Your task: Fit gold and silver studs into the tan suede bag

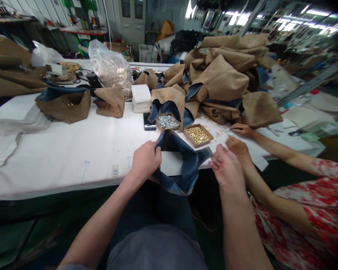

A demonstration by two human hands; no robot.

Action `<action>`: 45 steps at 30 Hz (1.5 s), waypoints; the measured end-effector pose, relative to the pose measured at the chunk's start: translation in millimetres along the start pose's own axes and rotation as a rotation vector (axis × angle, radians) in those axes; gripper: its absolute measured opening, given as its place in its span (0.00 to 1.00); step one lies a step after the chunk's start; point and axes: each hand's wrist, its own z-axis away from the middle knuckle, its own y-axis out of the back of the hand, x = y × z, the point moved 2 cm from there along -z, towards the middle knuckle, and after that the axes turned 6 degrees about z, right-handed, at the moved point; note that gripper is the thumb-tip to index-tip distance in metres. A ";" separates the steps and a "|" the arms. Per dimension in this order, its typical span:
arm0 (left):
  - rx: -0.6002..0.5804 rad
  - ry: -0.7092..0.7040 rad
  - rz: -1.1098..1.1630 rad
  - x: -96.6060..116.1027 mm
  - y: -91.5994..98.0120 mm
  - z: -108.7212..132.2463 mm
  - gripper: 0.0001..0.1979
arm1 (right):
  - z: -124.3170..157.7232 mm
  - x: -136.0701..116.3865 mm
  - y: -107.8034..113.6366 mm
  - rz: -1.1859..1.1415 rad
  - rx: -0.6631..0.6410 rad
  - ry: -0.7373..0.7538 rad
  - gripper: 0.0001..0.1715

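A blue fabric piece (190, 161), bent into an open loop, hangs over the front edge of the white table (101, 150). My left hand (147, 159) is closed on the loop's left side, thumb on top. At the right, my right hand (226, 165) pinches the end of a flap that sticks out from the same piece. Just behind the loop stand a box of silver metal bits (167, 122) and a box of gold metal bits (198, 135). A dark phone (149, 122) lies left of the silver ones.
Brown and blue fabric pieces (219, 78) are heaped at the back right. A stack of white cards (141, 98) and a plastic bag (111, 69) stand behind the phone. Close on my right, another person's hands (238, 146) are over scattered gold bits.
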 end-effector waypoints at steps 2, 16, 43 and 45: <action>-0.005 -0.009 -0.009 3.1 -4.7 -5.8 0.12 | 7.0 -12.6 -1.6 0.143 0.022 0.138 0.38; -0.192 -0.807 -0.181 10.9 -45.2 -17.8 0.18 | -5.7 1.7 -42.2 1.711 -0.137 0.257 0.23; -0.661 -0.724 -0.187 -7.3 -96.6 -44.2 0.10 | 23.9 -37.8 -33.5 0.371 -0.309 0.078 0.29; -0.658 -0.717 -0.186 -7.4 -98.0 -43.6 0.10 | 39.2 -34.2 -49.6 0.021 -0.463 -0.161 0.31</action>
